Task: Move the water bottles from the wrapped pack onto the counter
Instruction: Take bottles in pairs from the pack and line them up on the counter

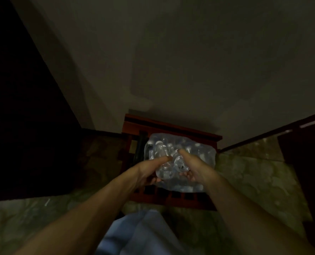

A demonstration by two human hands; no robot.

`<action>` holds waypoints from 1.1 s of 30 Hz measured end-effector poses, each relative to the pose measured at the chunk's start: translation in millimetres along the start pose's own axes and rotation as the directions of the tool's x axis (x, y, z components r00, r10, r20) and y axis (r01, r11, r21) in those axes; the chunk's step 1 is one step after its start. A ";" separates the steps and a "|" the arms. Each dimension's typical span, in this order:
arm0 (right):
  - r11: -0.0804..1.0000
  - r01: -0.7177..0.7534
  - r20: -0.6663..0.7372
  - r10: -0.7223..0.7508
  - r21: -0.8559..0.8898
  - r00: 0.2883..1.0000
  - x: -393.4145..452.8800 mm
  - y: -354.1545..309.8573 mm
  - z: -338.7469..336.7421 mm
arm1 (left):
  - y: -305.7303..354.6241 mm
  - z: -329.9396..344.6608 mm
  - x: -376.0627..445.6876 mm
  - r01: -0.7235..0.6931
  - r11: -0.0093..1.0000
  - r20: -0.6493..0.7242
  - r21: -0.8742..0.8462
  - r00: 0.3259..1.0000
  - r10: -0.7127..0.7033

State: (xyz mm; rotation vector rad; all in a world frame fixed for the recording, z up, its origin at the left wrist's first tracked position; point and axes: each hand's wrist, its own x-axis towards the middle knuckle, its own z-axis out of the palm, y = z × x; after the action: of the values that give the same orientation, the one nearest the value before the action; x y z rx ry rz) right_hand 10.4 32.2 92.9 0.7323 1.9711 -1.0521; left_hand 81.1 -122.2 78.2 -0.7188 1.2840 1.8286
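A clear plastic-wrapped pack of water bottles point(190, 150) lies on a low reddish wooden stool point(171, 129) against the wall. Several bottle tops show through the wrap. My left hand point(149, 170) grips the near left part of the pack, thumb stretched across the top and fingers curled under. My right hand point(193, 166) grips the near middle of the pack, thumb up on top and fingers curled into the wrap. Which bottle each hand holds is unclear in the dim light.
The room is dark. A plain wall rises behind the stool. A dark door or cabinet point(24, 107) stands at the left, dark furniture point(304, 153) at the right. Mottled stone floor point(254, 173) surrounds the stool. My light blue clothing point(140, 234) shows at the bottom.
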 end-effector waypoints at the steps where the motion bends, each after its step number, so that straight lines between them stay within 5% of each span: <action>1: 1.000 0.027 -0.012 -0.027 -0.003 1.000 -4.7 -1.4 0.5 | -0.2 1.2 -5.6 -0.026 0.998 -0.009 -0.058 1.000 0.025; 7: 0.941 0.336 0.022 -0.335 -0.033 0.942 -36.5 -13.4 -8.9 | 6.7 9.8 -40.5 -0.202 0.974 -0.107 -0.099 0.976 0.192; 13: 0.791 0.595 0.164 -0.612 0.143 0.774 -80.6 -19.9 -20.4 | 15.4 20.4 -86.2 -0.428 0.898 -0.147 -0.100 0.899 0.412; 21: 0.572 0.723 0.273 -0.820 0.387 0.503 -144.0 -49.8 -23.0 | 31.7 27.2 -158.8 -0.691 0.719 -0.292 0.071 0.675 0.678; 28: 0.408 0.841 0.270 -0.906 0.354 0.326 -196.8 -76.3 -12.6 | 64.1 20.6 -241.8 -0.800 0.515 -0.295 0.309 0.435 0.851; 33: 0.306 0.905 0.279 -0.934 0.295 0.224 -236.6 -88.3 5.3 | 76.3 2.9 -288.4 -0.779 0.422 -0.269 0.464 0.330 0.905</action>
State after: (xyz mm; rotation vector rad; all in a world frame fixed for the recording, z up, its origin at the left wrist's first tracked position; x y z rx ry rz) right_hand 72.4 -46.0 325.0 -0.8398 1.8960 -1.7692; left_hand 173.0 -212.2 347.4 -0.3275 2.5873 2.2590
